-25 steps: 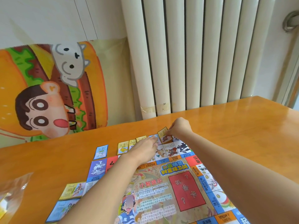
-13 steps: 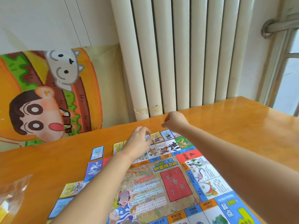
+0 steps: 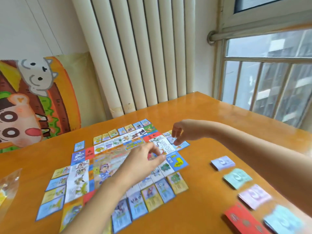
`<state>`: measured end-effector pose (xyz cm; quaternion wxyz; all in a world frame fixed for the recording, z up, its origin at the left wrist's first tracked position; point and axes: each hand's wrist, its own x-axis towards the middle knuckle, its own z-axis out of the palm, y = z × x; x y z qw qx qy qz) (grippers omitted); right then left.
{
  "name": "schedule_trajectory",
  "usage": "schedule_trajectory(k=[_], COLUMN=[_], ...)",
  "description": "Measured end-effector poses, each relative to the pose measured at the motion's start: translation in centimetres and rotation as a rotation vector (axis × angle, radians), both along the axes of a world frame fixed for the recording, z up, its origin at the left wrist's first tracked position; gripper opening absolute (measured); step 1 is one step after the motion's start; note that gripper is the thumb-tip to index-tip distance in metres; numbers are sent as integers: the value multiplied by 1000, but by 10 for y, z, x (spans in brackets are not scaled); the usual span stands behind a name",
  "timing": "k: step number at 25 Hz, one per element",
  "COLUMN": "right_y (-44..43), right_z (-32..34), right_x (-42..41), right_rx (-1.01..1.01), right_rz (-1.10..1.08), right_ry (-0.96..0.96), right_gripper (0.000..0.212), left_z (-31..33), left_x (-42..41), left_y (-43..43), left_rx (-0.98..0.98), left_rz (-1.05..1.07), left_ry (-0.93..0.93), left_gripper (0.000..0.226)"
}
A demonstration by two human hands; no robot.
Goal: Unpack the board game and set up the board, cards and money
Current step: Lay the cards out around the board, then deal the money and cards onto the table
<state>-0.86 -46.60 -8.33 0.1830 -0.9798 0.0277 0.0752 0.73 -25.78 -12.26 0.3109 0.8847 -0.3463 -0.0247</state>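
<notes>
Board lies mid-frame; left hand hovers above it, fingertips together; right hand curls over a card; whether either one pinches anything, I cannot tell.

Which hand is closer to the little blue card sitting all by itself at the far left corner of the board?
Left. The left hand hovers over the middle of the board, right of that blue card; the right hand is farther right, at the board's right edge.

Behind my orange table stands a white radiator; a cartoon burger picture leans at its far left, a barred window at its right.
</notes>
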Motion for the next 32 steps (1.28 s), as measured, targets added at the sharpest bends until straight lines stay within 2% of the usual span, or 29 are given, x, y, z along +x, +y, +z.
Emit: schedule_trajectory(k=[3, 7, 9, 12, 14, 18, 21, 27, 32], right_y=[-19, -37, -42, -57, -72, -96, -101, -87, -107], right_z=[-9, -22, -29, -39, -46, -50, -51, -71, -76], right_x=[-69, -151, -182, -215, -225, -213, -178, -116, -108], right_rx=[-23, -75, -104, -164, -177, -152, -101, -69, -180], right_rz=[-19, -43, -47, -85, -122, -163, -159, 60, 99], right_ry=[13, -20, -69, -98, -85, -110, -144, -38, -113], right_gripper=[42, 27, 23, 33, 31, 35, 44, 49, 39], left_z=[-16, -43, -54, -65, -67, -61, -51, -50, -50], left_x=[-59, -114, -134, -149, -150, -136, -115, -104, -104], left_y=[-16, -39, -46, -52, -60, -81, -100, -123, -131], left_rx=[29, 86, 112, 135, 149, 127, 167, 228, 176], left_rz=[-126, -218, -229, -189, -158, -45, 32, 91, 121], left_ry=[60, 80, 82, 59, 64, 154, 152, 128, 156], left_gripper=[22, 38, 43, 50, 50, 43, 42, 40, 38])
